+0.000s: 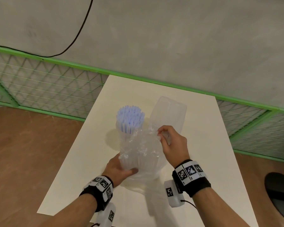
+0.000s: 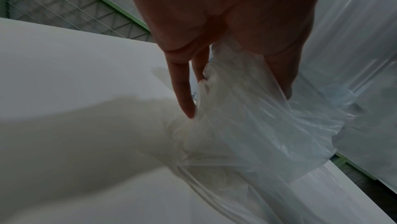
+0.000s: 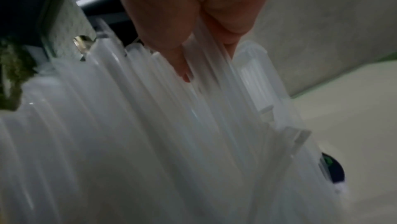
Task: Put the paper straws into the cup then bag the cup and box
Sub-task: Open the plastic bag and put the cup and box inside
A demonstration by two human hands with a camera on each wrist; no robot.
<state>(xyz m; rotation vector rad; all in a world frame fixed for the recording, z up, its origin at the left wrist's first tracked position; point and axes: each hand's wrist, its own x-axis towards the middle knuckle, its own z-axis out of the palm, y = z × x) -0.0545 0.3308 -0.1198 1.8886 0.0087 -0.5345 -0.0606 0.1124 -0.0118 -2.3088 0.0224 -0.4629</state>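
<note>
A clear cup (image 1: pixel 124 145) packed with pale blue-white paper straws (image 1: pixel 130 117) stands tilted on the white table (image 1: pixel 195 161). A crumpled clear plastic bag (image 1: pixel 143 151) is bunched around its lower part. My left hand (image 1: pixel 125 166) grips the cup's base through the bag; in the left wrist view this hand (image 2: pixel 236 100) closes on the bag film (image 2: pixel 257 134). My right hand (image 1: pixel 158 134) pinches the bag's upper edge beside the straws. A clear plastic box (image 1: pixel 169 112) lies just behind that hand. The right wrist view is blurred: the right hand (image 3: pixel 206 68) pinches film (image 3: pixel 128 142) near the box (image 3: pixel 255 78).
A green mesh fence (image 1: pixel 47 82) runs behind the table under a grey wall, with a black cable (image 1: pixel 79 33) hanging on it. A black round seat (image 1: pixel 280 192) stands at the right. Wooden floor (image 1: pixel 31 145) lies on the left of the table.
</note>
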